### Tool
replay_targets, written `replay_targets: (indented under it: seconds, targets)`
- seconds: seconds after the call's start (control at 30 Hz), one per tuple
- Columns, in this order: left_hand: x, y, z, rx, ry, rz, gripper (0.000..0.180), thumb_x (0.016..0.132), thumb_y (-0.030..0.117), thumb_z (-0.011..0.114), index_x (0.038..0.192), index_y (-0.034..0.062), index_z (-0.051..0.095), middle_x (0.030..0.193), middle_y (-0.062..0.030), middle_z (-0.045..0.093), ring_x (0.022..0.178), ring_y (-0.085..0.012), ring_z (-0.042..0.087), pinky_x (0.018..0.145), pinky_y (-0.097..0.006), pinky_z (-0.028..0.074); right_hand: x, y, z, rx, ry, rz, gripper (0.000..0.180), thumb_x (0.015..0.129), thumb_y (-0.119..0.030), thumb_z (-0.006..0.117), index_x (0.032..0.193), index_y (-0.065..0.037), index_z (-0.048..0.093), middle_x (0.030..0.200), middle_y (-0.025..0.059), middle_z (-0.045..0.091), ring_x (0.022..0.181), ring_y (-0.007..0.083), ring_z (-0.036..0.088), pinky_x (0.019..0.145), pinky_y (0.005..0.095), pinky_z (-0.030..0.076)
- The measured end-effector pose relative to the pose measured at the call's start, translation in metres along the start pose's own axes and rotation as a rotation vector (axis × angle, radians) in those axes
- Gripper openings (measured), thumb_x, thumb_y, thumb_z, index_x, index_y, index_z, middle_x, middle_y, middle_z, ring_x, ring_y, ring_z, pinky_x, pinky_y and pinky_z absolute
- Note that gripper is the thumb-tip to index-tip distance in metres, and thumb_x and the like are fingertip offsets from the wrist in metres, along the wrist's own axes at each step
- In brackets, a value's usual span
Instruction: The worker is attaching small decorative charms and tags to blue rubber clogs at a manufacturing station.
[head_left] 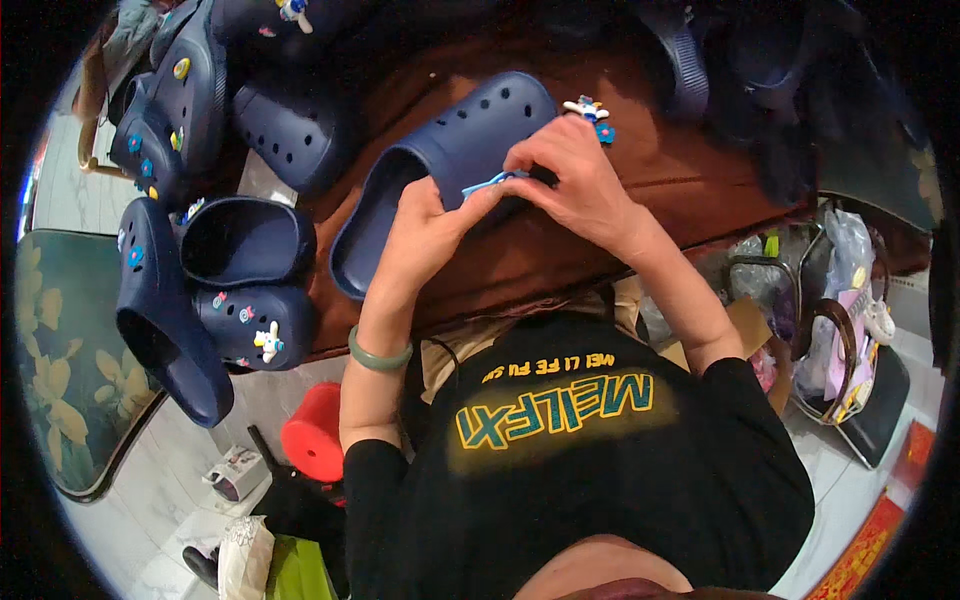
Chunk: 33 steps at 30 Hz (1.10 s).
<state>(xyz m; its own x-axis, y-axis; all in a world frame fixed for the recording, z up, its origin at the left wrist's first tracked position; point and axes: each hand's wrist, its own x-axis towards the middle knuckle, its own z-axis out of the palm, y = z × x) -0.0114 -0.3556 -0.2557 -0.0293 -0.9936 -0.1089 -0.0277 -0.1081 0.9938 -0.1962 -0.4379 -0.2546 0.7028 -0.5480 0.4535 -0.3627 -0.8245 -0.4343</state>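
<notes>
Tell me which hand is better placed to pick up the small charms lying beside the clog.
Right. The right hand rests on the navy clog directly below the charms on the brown table; the left hand sits lower, pinching a light-blue piece.

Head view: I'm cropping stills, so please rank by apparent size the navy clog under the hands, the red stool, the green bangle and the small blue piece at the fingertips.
1. Navy clog, largest.
2. Red stool, partly hidden, so its full size is uncertain.
3. Green bangle on the left wrist.
4. Small blue piece, smallest, pinched between left hand and right hand.
</notes>
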Motion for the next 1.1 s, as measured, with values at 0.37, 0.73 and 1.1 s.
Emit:
replay_targets:
  seconds: [0.37,0.73,1.1]
  targets:
    - [-0.022,0.014,-0.008,0.045,-0.128,-0.114,0.031,0.083,0.018,0.067,0.105,-0.0047,0.063,0.101,-0.0042,0.066,0.091,-0.0111,0.057,0.08,-0.028,0.045,-0.044,0.074,-0.036,0.061,0.2,0.442,0.026,0.078,-0.015,0.073,0.1,-0.004,0.064,0.098,0.0096,0.061,0.083,0.0226,0.061,0.072,0.0316,0.05]
    - [-0.029,0.008,-0.007,-0.207,0.101,-0.166,0.032,0.089,0.019,0.059,0.112,-0.0024,0.059,0.108,-0.006,0.062,0.098,-0.0148,0.056,0.092,-0.028,0.04,-0.024,0.092,-0.002,-0.371,0.103,0.233,0.008,0.075,-0.012,0.061,0.082,-0.009,0.062,0.085,0.0111,0.057,0.088,0.0304,0.056,0.074,0.0414,0.045]
    - [-0.027,0.029,0.027,-0.367,0.183,-0.143,0.033,0.084,0.015,0.064,0.112,-0.0011,0.058,0.104,-0.0087,0.063,0.093,-0.018,0.061,0.085,-0.03,0.047,-0.027,0.077,-0.022,-0.314,0.376,0.135,0.025,0.077,-0.01,0.069,0.102,-0.012,0.067,0.096,0.0022,0.063,0.097,0.0216,0.053,0.092,0.0391,0.033]
